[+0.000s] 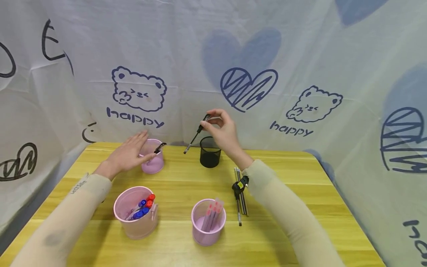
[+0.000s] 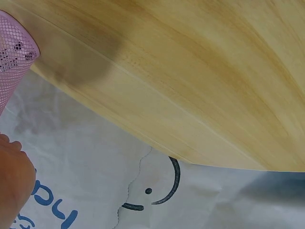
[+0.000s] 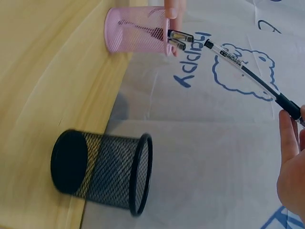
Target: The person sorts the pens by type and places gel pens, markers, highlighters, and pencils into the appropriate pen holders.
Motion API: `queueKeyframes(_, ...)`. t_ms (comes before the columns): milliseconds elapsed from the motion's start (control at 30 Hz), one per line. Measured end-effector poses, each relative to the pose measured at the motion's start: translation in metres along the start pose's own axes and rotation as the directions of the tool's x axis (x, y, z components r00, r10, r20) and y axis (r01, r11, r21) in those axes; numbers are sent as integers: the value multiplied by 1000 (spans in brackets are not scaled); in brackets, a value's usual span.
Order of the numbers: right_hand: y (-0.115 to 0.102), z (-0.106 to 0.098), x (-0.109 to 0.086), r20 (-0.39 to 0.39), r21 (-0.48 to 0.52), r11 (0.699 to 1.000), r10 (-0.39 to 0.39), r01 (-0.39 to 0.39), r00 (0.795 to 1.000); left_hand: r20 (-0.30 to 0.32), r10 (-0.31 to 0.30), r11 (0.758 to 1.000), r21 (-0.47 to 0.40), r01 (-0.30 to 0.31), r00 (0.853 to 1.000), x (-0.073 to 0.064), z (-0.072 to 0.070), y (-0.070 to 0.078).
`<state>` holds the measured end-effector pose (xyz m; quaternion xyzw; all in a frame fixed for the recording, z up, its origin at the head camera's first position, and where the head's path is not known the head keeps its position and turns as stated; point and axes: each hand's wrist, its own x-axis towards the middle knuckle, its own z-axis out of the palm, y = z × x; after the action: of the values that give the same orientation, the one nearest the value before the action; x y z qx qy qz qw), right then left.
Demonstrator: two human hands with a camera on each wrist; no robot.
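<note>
My right hand [image 1: 227, 134] pinches a black-and-clear pen [image 1: 195, 137] near its upper end. The pen slants down to the left, its lower end in the air between a small pink mesh cup [image 1: 155, 165] and a black mesh cup [image 1: 209, 159]. Black-capped pens [image 3: 178, 36] stand in that pink cup, their ends above the rim. My left hand [image 1: 128, 152] lies at the pink cup's left side with fingers straight, the thumb reaching across its near side. The right wrist view shows its fingertips right at the rim.
A larger pink bucket [image 1: 119, 212] at the front left holds red- and blue-capped markers. Another pink cup [image 1: 197, 233] at front centre contains several red-marked pens. Pens [image 1: 242, 202] lie on the wooden table [image 1: 283, 230] beneath my right forearm. A printed cloth [image 1: 186, 48] hangs behind.
</note>
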<state>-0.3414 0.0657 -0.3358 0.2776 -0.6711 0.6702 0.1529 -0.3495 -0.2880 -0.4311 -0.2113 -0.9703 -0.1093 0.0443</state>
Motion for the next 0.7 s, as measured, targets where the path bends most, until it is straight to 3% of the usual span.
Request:
queueKeyframes(500,10,36,30,5,161,986,37,-37,999,13,2,1000,1,-2,1000,0,-2,1)
queueKeyframes(700,21,48,39,-12,157,985,74,-71,997,9,6,1000,2,-6,1000,1,-2,0)
